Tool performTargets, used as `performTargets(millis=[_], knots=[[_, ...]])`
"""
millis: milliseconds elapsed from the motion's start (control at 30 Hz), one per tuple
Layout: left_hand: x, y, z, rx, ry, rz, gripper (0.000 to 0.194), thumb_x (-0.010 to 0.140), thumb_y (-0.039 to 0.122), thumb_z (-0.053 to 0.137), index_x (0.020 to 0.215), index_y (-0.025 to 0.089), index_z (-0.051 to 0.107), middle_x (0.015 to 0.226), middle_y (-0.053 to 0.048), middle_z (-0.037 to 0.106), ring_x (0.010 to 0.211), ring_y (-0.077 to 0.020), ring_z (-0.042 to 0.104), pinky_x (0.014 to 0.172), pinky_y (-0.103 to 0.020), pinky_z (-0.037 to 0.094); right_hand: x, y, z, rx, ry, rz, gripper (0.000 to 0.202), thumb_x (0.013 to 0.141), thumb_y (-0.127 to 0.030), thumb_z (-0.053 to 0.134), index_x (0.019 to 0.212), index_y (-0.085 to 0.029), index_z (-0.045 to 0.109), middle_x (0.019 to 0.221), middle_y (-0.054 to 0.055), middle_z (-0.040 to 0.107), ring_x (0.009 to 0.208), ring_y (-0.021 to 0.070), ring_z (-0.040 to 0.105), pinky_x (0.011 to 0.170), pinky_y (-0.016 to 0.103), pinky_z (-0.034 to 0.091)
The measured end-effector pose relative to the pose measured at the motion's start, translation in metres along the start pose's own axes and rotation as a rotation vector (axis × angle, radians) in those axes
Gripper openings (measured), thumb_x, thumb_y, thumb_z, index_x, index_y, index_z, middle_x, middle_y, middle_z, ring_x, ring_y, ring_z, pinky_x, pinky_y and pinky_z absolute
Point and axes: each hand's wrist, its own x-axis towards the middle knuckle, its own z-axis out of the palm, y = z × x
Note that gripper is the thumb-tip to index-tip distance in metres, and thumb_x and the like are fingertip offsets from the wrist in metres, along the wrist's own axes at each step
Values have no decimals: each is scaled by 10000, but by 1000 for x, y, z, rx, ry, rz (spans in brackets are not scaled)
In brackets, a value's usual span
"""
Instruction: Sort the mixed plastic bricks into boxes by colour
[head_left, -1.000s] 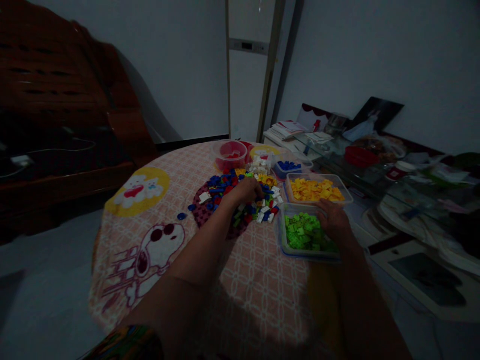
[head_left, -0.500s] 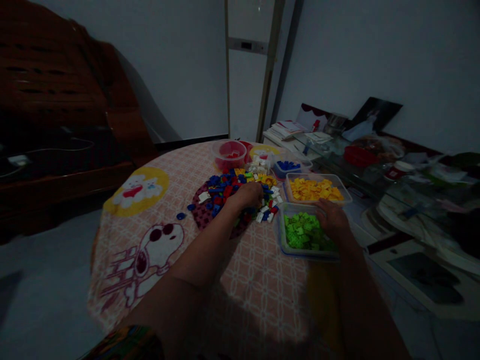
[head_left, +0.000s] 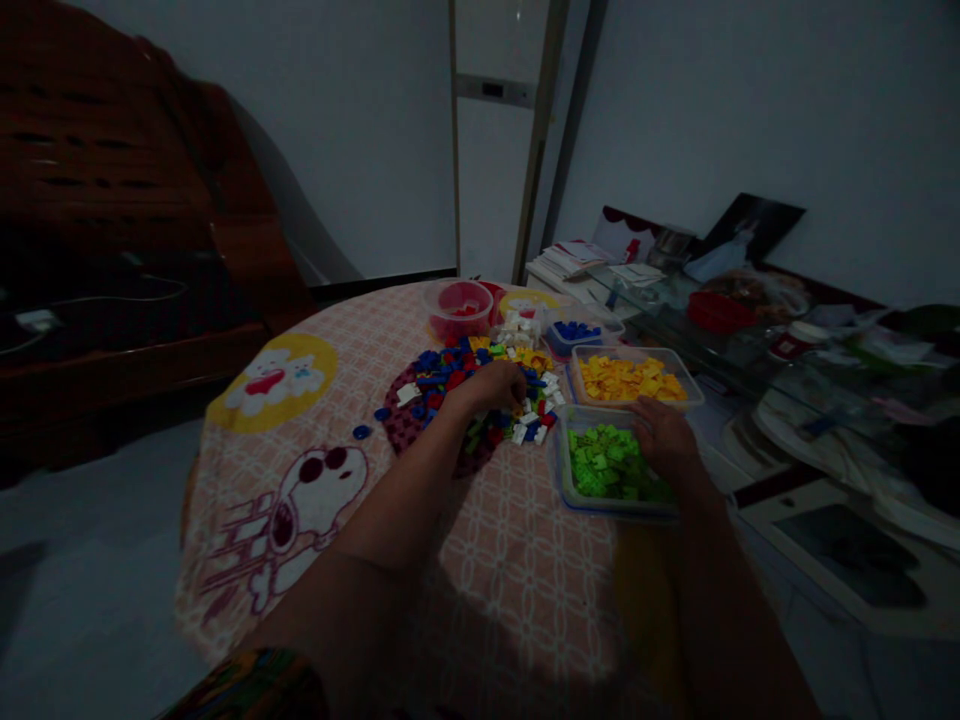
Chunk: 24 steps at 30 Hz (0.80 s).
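Note:
My left hand [head_left: 496,386] reaches into a mixed pile of toy building bricks [head_left: 442,378] in blue, red, white, yellow and green. Its fingers point down and are drawn together; what they hold, if anything, is too dark to make out. My right hand [head_left: 666,436] rests, fingers stretched out, over the right side of the plastic box of green bricks [head_left: 606,460], beside the near edge of the box of yellow bricks [head_left: 630,378]. Behind these stands a box of blue bricks [head_left: 576,331]. Some white bricks [head_left: 519,434] lie at the pile's right edge.
A round tub with red pieces [head_left: 459,310] stands at the back of the cloth-covered table [head_left: 517,560]. Two blue pieces [head_left: 362,432] lie left of the pile. A cluttered glass table [head_left: 675,310] is on the right, a wooden bench [head_left: 135,220] on the left.
My left hand has shifted very slightly within the pile, and its fingers have moved a little. My right hand stays in place over the green box.

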Motion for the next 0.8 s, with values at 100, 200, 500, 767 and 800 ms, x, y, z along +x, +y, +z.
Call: performTargets(millis=[100,200,500,767,800], knots=[[0,-3,-4,11,36,-32,290,676,36,628,852,183,807,821,-23,776,755,-147,681,647,-189,443,-1,0,0,15,-1,-2,386,921,-276,404,1143,-149,693,1239,173,673,1154,304,617,1038,494,473],[-1,2,-2,65,-24,-32,210,703,104,678,851,186,803,841,-32,776,769,-157,685,640,-196,445,-1,1,1,15,-4,9,385,925,-265,412,1170,-161,691,1252,168,669,1166,303,611,1047,498,467],[-2,23,6,258,-80,-67,212,686,170,714,887,194,780,884,-72,755,874,-222,691,724,-249,488,-2,4,5,14,57,-27,368,926,-287,439,1152,-153,695,1228,173,683,1143,309,626,1024,502,482],[-8,10,-15,137,1,-68,200,712,145,654,853,183,790,821,-24,762,777,-152,673,669,-198,454,-2,7,5,37,13,-20,376,912,-294,455,1163,-135,685,1241,190,677,1156,317,626,1024,505,479],[-10,10,-17,103,-39,-43,190,700,154,664,835,188,793,784,-11,756,743,-144,667,653,-195,450,-2,6,4,36,18,-12,375,911,-289,454,1160,-132,686,1240,190,677,1158,317,625,1026,504,478]])
